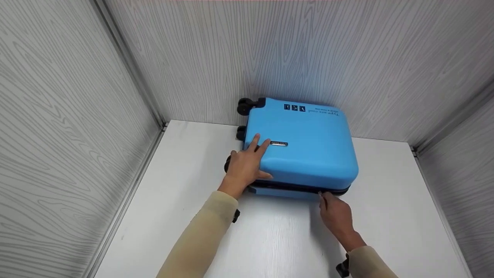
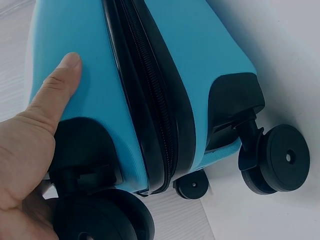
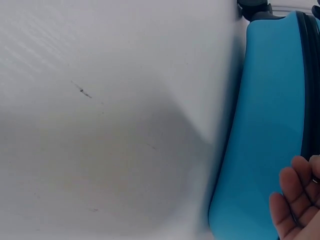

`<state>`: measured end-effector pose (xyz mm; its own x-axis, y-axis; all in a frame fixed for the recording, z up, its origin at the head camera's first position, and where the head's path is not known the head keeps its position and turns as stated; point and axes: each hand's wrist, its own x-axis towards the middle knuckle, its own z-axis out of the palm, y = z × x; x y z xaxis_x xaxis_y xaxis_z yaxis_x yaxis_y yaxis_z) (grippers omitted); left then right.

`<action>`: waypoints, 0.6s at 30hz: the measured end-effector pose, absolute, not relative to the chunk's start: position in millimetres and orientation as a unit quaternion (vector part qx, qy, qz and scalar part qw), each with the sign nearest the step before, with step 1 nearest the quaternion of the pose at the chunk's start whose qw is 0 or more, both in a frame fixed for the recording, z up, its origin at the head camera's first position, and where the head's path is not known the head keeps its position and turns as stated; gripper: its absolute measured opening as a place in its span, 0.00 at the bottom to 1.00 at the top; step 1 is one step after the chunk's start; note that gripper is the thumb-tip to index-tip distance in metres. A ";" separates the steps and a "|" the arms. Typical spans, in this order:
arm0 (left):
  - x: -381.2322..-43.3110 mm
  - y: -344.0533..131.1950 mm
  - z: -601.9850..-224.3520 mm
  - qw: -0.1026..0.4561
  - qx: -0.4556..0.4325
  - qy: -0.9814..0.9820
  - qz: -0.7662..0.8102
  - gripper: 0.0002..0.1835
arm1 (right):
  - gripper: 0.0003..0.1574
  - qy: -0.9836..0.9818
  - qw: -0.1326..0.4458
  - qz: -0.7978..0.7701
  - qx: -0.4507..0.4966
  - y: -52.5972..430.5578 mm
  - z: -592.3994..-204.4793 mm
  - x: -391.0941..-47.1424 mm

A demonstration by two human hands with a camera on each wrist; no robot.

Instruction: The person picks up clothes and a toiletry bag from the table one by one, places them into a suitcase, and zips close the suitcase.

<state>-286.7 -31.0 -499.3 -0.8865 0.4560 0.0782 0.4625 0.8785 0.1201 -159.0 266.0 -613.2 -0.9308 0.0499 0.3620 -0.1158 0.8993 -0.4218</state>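
Observation:
A blue hard-shell suitcase [image 1: 308, 135] lies flat, its caster wheels [image 1: 244, 106] toward the left. My left hand [image 1: 245, 164] rests spread on the shell's near left corner; the left wrist view has its thumb on the side, beside a black wheel mount [image 2: 85, 150]. Along the near side, my right hand [image 1: 336, 213] pinches a small metal zipper pull [image 1: 320, 192] toward the right end. The closed teeth of the zipper [image 2: 150, 75] run between two black rims in the left wrist view. In the right wrist view the fingers mostly hide the pull.
The suitcase stands on a white surface [image 1: 278, 235], close to the wood-grain back panel [image 1: 239, 58]. Similar panels rise at the left [image 1: 58, 116] and right [image 1: 455, 131], with metal strips along the left corner. A metal nameplate [image 1: 279, 143] sits on the lid.

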 end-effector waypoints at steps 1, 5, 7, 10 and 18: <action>-286.8 -31.1 -499.3 0.024 -0.238 -0.969 -0.068 0.67 | 0.07 -0.957 0.183 0.225 0.020 265.0 -612.8 -159.0; -286.7 -31.3 -499.7 0.030 -0.239 -0.968 -0.068 0.66 | 0.07 -0.956 0.181 0.229 0.027 262.1 -610.4 -158.5; -286.3 -31.3 -499.8 0.035 -0.240 -0.968 -0.066 0.66 | 0.07 -0.955 0.186 0.229 0.032 261.1 -609.9 -158.3; -286.1 -31.0 -499.6 0.033 -0.238 -0.968 -0.070 0.66 | 0.08 -0.953 0.198 0.224 0.044 258.3 -611.3 -160.0; -284.0 -31.1 -503.7 0.045 -0.222 -0.971 -0.081 0.66 | 0.08 -0.942 0.242 0.212 0.090 239.9 -613.4 -167.8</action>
<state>-284.0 -31.1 -503.7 -0.8976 0.4231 0.1233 0.4377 0.8886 0.1372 -167.8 239.9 -613.4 -0.8668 -0.0666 0.4942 -0.2722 0.8935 -0.3570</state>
